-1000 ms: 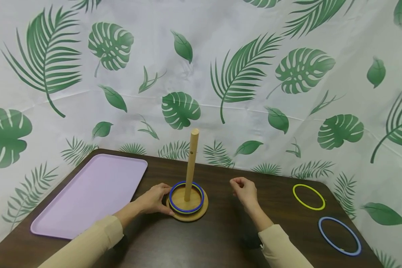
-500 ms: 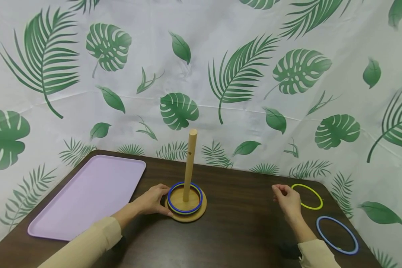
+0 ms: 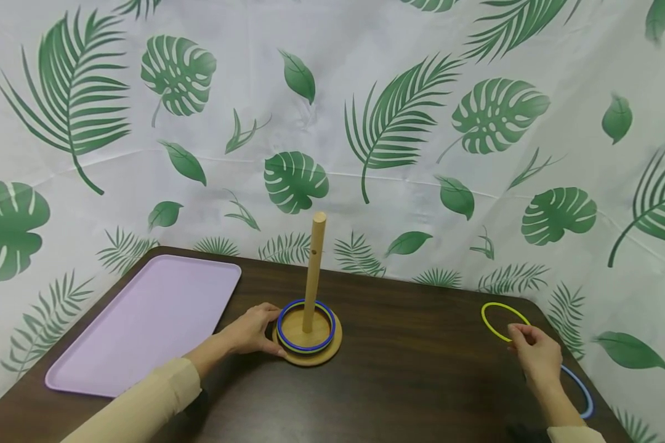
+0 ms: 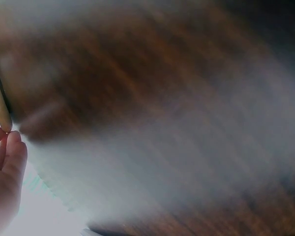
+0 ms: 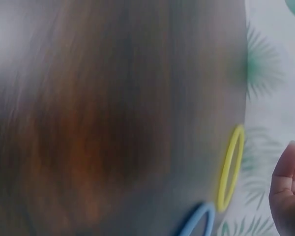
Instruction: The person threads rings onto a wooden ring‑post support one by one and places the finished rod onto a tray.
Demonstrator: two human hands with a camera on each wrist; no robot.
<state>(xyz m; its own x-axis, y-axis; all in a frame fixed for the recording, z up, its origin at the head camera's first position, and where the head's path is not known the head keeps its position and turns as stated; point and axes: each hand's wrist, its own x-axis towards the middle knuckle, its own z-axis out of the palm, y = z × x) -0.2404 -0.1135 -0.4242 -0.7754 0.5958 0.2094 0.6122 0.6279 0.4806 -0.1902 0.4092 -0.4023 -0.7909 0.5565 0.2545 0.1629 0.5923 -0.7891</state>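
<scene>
My left hand point(image 3: 253, 330) holds the left side of a round wooden ring stand point(image 3: 312, 277), fingers behind and thumb in front. The stand's tall peg is upright, and stacked rings, a dark blue ring point(image 3: 305, 351) on top, lie around its foot. In the left wrist view, fingertips touch the stand's pale rim point(image 4: 1, 105), with a bit of red above. Over at the right, my right hand point(image 3: 537, 357) hovers with loosely curled fingers and nothing in them. It partly covers a yellow ring point(image 3: 483, 317) and a light blue ring point(image 3: 587, 400) in the head view.
A lilac tray point(image 3: 149, 320) lies on the left of the dark wooden table point(image 3: 388, 369). Behind the table hangs a white cloth point(image 3: 227, 184) printed with green leaves. The two loose rings are near the table's right edge.
My right hand has moved right, from beside the stand to over the loose rings. My left hand stays at the stand, and the stacked rings have not moved.
</scene>
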